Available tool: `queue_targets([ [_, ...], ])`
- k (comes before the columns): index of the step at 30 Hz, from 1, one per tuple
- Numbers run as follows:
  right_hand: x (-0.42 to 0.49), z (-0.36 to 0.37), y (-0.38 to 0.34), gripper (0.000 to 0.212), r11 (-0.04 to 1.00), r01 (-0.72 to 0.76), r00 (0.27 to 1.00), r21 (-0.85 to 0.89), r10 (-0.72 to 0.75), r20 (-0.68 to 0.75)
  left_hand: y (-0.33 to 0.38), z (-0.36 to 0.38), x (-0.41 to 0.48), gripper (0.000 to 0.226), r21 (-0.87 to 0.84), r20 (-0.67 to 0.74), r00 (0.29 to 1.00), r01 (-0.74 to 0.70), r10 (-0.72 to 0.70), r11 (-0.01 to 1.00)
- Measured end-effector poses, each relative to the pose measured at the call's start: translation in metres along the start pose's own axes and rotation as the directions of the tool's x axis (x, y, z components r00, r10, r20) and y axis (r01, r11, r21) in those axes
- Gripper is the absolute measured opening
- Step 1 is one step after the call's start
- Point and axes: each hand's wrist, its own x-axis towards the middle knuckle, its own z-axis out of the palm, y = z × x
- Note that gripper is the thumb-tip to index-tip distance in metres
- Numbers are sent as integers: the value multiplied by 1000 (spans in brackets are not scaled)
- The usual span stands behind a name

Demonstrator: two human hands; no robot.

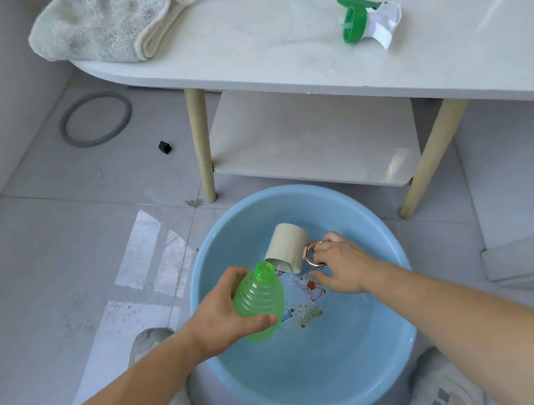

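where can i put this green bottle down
The table is bare between the towel and the spray head; the shelf under it is bare too, as is the near half of the basin. Its middle is crowded: mug, bottle, left hand, right hand.

Green ribbed bottle (259, 301); cream mug (287, 247); blue cartoon-printed basin (310, 394).

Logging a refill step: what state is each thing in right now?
Green ribbed plastic bottle: uncapped, tilted, gripped by the left hand.
Beige cup with ring handle: tipped toward the bottle's neck, right hand holding the handle.
Green spray head: detached, lying on the white table.
Round blue plastic basin: upright on the floor.
Pale folded towel: lying on the table.
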Motion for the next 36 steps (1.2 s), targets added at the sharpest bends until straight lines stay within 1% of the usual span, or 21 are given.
queue_targets([
  [2,0,2,1,60,999,-18,999,-43,19,34,1,1,0,75,-1,9,1000,-2,2,1000],
  [3,-1,2,1,59,998,-23,999,-59,25,41,1,1,0,74,-2,11,1000,-2,2,1000],
  [6,0,7,3,44,996,-12,999,-90,15,37,3,2,0,72,-14,8,1000,0,0,1000],
  [8,1,8,3,40,994,-6,999,-107,10,37,4,3,0,71,-16,10,1000,0,0,1000],
  [13,1,11,0,41,985,1,1000,-172,3,25,2,3,1,76,-18,16,1000,2,-2,1000],
  [20,2,9,-6,40,968,7,999,-252,1,32,-1,3,2,76,-21,12,1000,13,-12,1000],
  [24,0,8,-11,34,963,13,999,-270,-1,47,-3,2,1,78,-27,8,1000,16,-16,1000],
  [26,0,10,-16,28,982,-12,998,-189,22,53,-3,1,1,78,-27,6,1000,12,-12,1000],
  [28,-2,11,-24,24,996,-86,995,6,85,52,-3,0,1,76,-31,5,1000,5,-5,1000],
  [29,-2,11,-28,25,983,-137,990,124,130,61,-2,-1,0,76,-31,6,1000,2,-2,1000],
  [31,-4,3,-38,32,904,-239,971,355,223,87,-1,-1,-1,77,-28,5,1000,-5,5,1000],
  [33,-7,-8,-47,37,775,-315,948,547,289,137,2,-2,-4,78,-23,0,1000,-13,13,1000],
  [34,-9,-12,-51,38,711,-337,938,617,308,158,3,-2,-5,78,-20,-4,1000,-15,15,1000],
  [36,-14,-24,-55,37,628,-346,930,697,329,165,8,-3,-8,78,-19,-11,1000,-30,30,999],
])
